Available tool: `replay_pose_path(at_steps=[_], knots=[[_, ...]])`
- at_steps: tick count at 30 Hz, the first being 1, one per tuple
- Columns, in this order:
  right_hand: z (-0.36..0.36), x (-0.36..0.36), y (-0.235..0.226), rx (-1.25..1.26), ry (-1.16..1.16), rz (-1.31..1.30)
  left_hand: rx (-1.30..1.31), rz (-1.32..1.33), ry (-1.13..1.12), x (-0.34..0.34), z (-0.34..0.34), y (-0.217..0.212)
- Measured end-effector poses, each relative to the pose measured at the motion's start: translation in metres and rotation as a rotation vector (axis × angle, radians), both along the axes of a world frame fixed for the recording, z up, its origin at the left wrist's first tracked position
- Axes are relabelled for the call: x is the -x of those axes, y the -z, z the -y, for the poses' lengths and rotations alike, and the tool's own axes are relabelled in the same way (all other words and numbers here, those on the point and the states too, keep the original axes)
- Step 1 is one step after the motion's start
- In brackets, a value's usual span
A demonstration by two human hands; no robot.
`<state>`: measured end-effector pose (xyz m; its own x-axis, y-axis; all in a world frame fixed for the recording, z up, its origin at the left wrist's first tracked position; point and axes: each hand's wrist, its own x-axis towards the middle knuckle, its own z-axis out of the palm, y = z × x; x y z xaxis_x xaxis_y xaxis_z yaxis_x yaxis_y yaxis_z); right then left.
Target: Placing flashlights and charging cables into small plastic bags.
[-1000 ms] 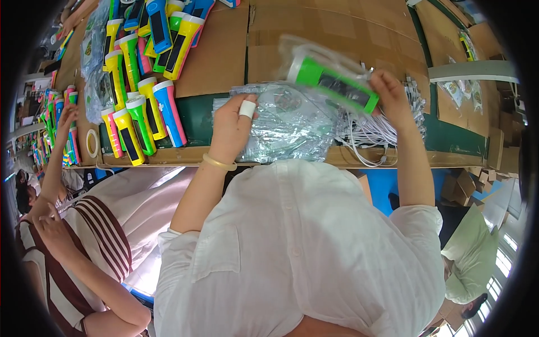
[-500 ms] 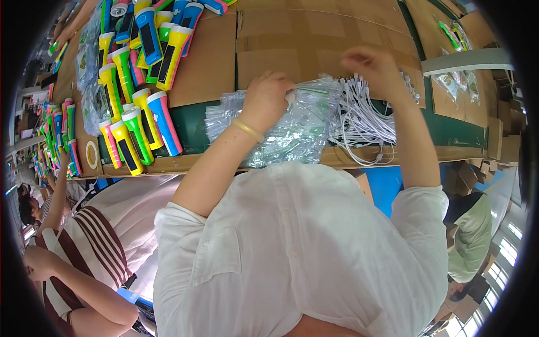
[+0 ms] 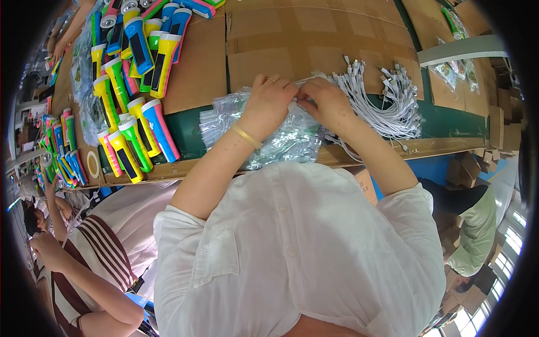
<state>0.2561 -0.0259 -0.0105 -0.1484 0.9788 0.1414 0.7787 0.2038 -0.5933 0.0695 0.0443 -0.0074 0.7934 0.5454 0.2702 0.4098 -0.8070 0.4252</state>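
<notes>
A pile of clear plastic bags [image 3: 283, 143] lies at the table's near edge in front of me. Over the upper part of this pile, my left hand [image 3: 270, 104] is closed, its fingers bent and a ring on one of them. My right hand [image 3: 325, 104] meets it from the right, thumb and fingers pinched together. A small whitish bit shows between the fingertips, but its kind is too small to tell. Just right of my right hand, a bundle of white charging cables [image 3: 387, 112] lies with its plug ends pointing away from me.
Colourful flashlights [image 3: 135, 129] are heaped at the left, next to more plastic bags [image 3: 87, 106]. A roll of tape [image 3: 93, 164] stands by the near edge. Cardboard sheets [image 3: 320, 45] cover the green table. A grey bar [image 3: 463, 50] crosses at right. Co-workers sit on both sides.
My right hand has come left and toward me from above the cables to meet my left hand. The left hand stays over the bags. The cables are now more fully in sight.
</notes>
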Motion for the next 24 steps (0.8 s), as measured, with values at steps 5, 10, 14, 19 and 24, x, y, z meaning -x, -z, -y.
replay_pose_path(at_steps=[5, 10, 14, 19, 24], knots=[[0.001, 0.001, -0.003, -0.001, -0.007, -0.045, 0.001, -0.020, 0.007, 0.013, 0.000, -0.009], [-0.002, -0.005, -0.004, 0.114, -0.024, -0.085, 0.168, 0.117, -0.194, 0.063, -0.014, -0.027], [-0.011, 0.028, -0.007, -0.013, -0.102, -0.237, 0.396, 0.216, -0.296, 0.078, -0.002, -0.017], [-0.024, 0.045, -0.007, -0.156, -0.255, -0.239, 0.520, 0.360, -0.331, 0.084, 0.003, -0.020], [-0.025, 0.044, -0.007, -0.159, -0.286, -0.243, 0.532, 0.365, -0.325, 0.090, 0.008, -0.018]])
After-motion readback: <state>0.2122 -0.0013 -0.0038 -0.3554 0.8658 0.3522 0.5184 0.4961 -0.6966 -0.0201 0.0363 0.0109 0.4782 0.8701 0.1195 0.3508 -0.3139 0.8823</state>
